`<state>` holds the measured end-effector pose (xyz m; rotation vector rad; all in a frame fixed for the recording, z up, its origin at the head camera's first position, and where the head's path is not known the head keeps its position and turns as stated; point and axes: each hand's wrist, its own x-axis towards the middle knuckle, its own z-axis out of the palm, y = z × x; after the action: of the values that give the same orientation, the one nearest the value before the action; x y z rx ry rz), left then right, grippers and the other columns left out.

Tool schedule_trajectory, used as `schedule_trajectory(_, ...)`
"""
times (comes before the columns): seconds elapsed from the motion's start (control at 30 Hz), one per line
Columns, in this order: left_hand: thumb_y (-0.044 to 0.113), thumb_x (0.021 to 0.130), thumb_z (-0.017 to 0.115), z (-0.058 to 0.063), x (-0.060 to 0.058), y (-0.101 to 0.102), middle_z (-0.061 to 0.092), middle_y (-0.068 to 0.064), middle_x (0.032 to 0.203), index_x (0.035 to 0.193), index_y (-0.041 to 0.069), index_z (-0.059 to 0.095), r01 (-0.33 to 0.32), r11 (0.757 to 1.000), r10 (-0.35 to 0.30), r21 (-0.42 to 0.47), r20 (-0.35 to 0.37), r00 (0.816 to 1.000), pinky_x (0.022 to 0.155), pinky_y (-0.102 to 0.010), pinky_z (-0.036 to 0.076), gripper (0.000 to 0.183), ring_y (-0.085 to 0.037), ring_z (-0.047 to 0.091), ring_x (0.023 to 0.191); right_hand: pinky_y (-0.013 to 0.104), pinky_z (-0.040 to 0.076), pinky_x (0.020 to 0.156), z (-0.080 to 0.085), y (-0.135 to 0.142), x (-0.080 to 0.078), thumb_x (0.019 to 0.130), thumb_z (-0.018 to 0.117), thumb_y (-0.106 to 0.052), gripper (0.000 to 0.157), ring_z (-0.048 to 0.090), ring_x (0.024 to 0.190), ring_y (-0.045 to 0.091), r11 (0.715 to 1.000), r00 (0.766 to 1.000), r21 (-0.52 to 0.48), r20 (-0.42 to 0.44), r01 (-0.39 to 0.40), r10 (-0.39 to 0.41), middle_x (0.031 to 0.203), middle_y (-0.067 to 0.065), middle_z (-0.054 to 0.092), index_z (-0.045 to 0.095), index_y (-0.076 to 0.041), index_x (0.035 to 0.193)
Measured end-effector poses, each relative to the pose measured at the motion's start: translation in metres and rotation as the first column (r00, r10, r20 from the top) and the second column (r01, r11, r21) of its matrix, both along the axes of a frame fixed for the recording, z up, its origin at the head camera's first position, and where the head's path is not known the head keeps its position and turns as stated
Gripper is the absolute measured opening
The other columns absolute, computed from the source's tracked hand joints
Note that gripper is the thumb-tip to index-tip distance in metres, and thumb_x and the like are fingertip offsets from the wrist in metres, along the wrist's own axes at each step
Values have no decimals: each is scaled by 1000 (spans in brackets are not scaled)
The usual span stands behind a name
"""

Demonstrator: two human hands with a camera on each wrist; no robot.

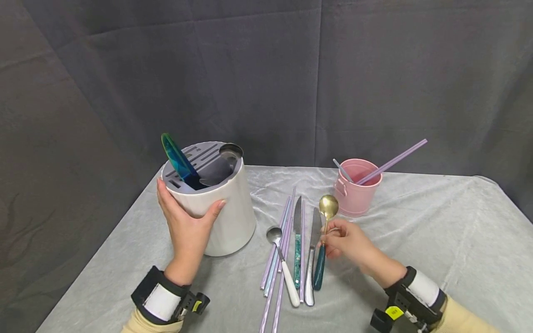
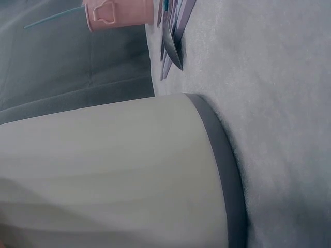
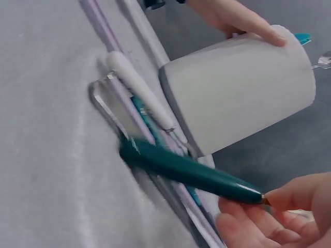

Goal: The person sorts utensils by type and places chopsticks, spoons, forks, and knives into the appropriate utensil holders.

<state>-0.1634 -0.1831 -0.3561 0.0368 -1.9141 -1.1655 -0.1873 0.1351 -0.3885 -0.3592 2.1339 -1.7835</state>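
My right hand [image 1: 345, 239] pinches a spoon with a gold bowl and a dark green handle [image 1: 319, 268] by its neck. In the right wrist view the spoon's green handle [image 3: 191, 173] slants above the other cutlery. My left hand [image 1: 188, 229] grips the side of a white utensil holder [image 1: 229, 217], thumb across the front and fingers at the left rim. The holder's grey slotted top carries a blue-green handled utensil [image 1: 179, 159] and metal spoons [image 1: 231, 150]. Beside the gold spoon lie a silver knife [image 1: 310, 273], a green-handled knife [image 1: 297, 259] and a white-handled spoon [image 1: 290, 284].
Several purple and bluish chopsticks [image 1: 270, 277] lie among the cutlery. A pink bucket [image 1: 356, 201] with purple chopsticks [image 1: 393, 162] and a thin grey stick [image 1: 342, 169] stands at the back right. Pale cloth [image 1: 437, 231] covers the table, with a dark curtain behind.
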Motion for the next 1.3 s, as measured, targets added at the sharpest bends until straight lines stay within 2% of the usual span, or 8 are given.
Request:
schedule_trajectory(0.1, 70, 68, 72, 0, 0, 0, 13, -17, 157, 152, -2, 8, -1, 1000, 1, 0, -1, 1000, 116, -45, 12, 128, -24, 14, 144, 31, 56, 65, 7, -1, -1, 92, 54, 3, 22, 64, 68, 13, 998, 999, -44, -20, 46, -47, 85, 10, 68, 48, 18, 108)
schedule_trajectory(0.17, 71, 68, 72, 0, 0, -1, 14, -17, 157, 152, -2, 8, -4, 1000, 4, -1, -5, 1000, 116, -44, 12, 128, -24, 15, 143, 31, 56, 67, 13, -2, -2, 95, 54, 0, 20, 64, 71, 13, 996, 997, -56, -34, 66, -68, 86, 9, 67, 50, 17, 105)
schedule_trajectory(0.27, 73, 67, 71, 0, 0, -1, 15, -18, 157, 152, -2, 9, -7, 1000, 7, -2, -14, 1000, 116, -45, 13, 129, -26, 15, 143, 30, 56, 71, 21, -5, -2, 98, 52, -3, 17, 64, 75, 12, 995, 995, -70, -67, 68, -73, 87, 9, 68, 52, 14, 98)
schedule_trajectory(0.4, 74, 66, 70, 0, -1, -1, 15, -20, 156, 152, -2, 9, -10, 1000, 10, -3, -18, 1000, 116, -46, 13, 130, -27, 15, 143, 29, 55, 76, 36, -13, -3, 99, 50, -1, 17, 64, 79, 11, 993, 989, -100, -129, 62, -75, 90, 12, 69, 53, 16, 99)
schedule_trajectory(0.63, 74, 66, 71, 0, -2, -2, 15, -18, 157, 152, -2, 9, -11, 1000, 11, -4, -21, 1000, 116, -45, 13, 130, -25, 15, 143, 27, 55, 78, 74, -39, -10, 95, 57, 3, 17, 66, 80, 9, 981, 949, -145, -271, 128, -164, 88, 14, 70, 58, 19, 101)
schedule_trajectory(0.93, 71, 68, 71, -3, -3, -2, 14, -19, 157, 152, -2, 8, -15, 1000, 15, -5, -6, 1000, 116, -45, 13, 128, -25, 14, 144, 31, 55, 79, 125, -73, -23, 94, 61, 0, 16, 69, 80, 14, 961, 920, -246, -332, 128, -208, 87, 11, 70, 61, 13, 102)
schedule_trajectory(1.07, 70, 69, 72, -3, -2, -3, 13, -17, 157, 152, -1, 8, -10, 1000, 10, -14, -9, 1000, 115, -46, 13, 127, -25, 14, 144, 32, 55, 79, 138, -87, -30, 93, 61, 2, 15, 69, 79, 15, 932, 904, -342, -351, 117, -242, 84, 8, 69, 61, 14, 101)
schedule_trajectory(1.3, 68, 69, 73, -3, -1, -3, 13, -18, 157, 152, -1, 7, -11, 1000, 11, -15, -6, 1000, 115, -47, 13, 126, -25, 13, 144, 32, 56, 77, 156, -107, -37, 93, 60, 5, 11, 70, 77, 16, 826, 856, -559, -390, 73, -340, 80, 2, 70, 60, 14, 99)
